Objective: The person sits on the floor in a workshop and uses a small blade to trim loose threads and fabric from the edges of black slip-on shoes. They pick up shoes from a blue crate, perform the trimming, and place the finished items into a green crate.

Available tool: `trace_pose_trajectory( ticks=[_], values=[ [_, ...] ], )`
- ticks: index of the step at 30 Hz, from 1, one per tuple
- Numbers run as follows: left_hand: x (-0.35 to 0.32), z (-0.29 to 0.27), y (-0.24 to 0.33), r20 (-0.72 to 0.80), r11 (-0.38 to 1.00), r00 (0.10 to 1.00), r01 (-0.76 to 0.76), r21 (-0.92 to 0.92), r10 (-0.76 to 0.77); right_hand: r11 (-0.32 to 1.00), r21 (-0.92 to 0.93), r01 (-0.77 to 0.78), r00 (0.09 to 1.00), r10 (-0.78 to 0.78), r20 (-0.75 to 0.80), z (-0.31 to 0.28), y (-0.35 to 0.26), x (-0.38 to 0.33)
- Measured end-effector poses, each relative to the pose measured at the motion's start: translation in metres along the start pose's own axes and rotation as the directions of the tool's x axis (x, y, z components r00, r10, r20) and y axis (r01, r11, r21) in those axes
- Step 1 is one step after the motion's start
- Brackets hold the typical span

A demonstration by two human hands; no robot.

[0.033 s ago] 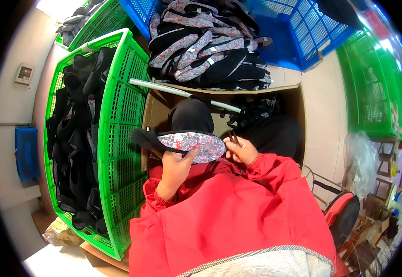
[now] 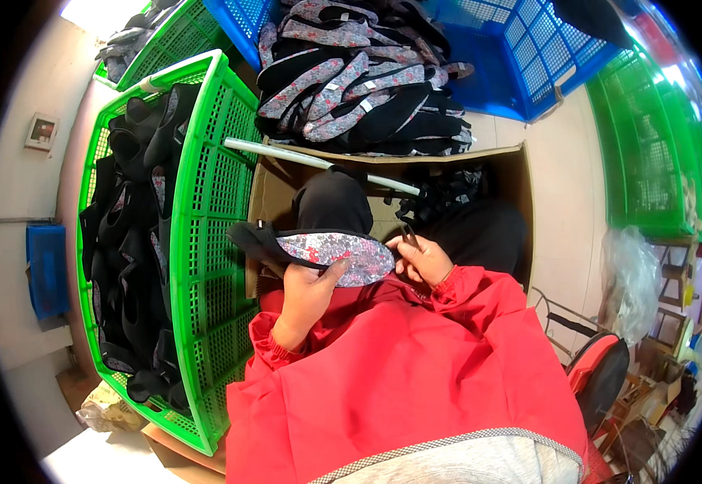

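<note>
A soft black slipper (image 2: 256, 242) with a floral-patterned sole (image 2: 339, 254) lies over my lap, its sole facing up. My left hand (image 2: 309, 292) grips it from below, the thumb pressed on the patterned sole. Beside the rounded right end of the sole, my right hand (image 2: 422, 261) is closed around a small dark two-pronged tool (image 2: 409, 234), which looks like thread snips or tweezers. Its prongs point away from me. The right fingertips are close against the sole's edge; whether they also pinch the edge or a thread, I cannot make out.
On my left stands a green crate (image 2: 198, 266) of black slippers. Beyond my knees, a cardboard box (image 2: 520, 185) has a white bar (image 2: 319, 161) across it. Floral-soled slippers (image 2: 351, 89) are heaped behind it, near a blue crate (image 2: 488, 81). Green crates (image 2: 649, 153) stand at right.
The tool's prongs, seen apart before, now look closer together. The slipper's black part and the patterned sole have shifted very slightly.
</note>
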State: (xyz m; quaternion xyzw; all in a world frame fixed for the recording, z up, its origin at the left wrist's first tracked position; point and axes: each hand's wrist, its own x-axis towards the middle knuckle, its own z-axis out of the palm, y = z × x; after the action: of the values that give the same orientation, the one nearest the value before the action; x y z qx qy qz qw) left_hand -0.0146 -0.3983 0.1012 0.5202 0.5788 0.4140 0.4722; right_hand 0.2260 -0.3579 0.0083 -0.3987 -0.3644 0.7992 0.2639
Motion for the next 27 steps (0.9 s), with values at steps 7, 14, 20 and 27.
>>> trace_pose_trajectory(
  ticks=[7, 14, 20, 27],
  values=[
    [-0.001, 0.005, -0.011, -0.015, 0.998, 1.000, -0.023, -0.065, 0.022, 0.921, -0.238, 0.309, 0.947, -0.320, -0.007, 0.004, -0.020, -0.003],
    [0.001, 0.005, -0.008, 0.028, 0.999, 1.000, 0.002, -0.038, -0.001, 0.921, -0.238, 0.310, 0.949, -0.314, 0.018, 0.008, -0.028, -0.004],
    [0.002, 0.007, -0.006, 0.020, 0.999, 1.000, -0.021, 0.043, 0.020, 0.877, -0.265, 0.401, 0.912, -0.410, 0.022, 0.013, -0.034, -0.006],
    [0.004, 0.009, -0.009, 0.010, 0.993, 0.999, -0.035, 0.110, 0.034, 0.810, -0.415, 0.415, 0.895, -0.445, 0.026, 0.011, -0.034, -0.005]
  ],
)
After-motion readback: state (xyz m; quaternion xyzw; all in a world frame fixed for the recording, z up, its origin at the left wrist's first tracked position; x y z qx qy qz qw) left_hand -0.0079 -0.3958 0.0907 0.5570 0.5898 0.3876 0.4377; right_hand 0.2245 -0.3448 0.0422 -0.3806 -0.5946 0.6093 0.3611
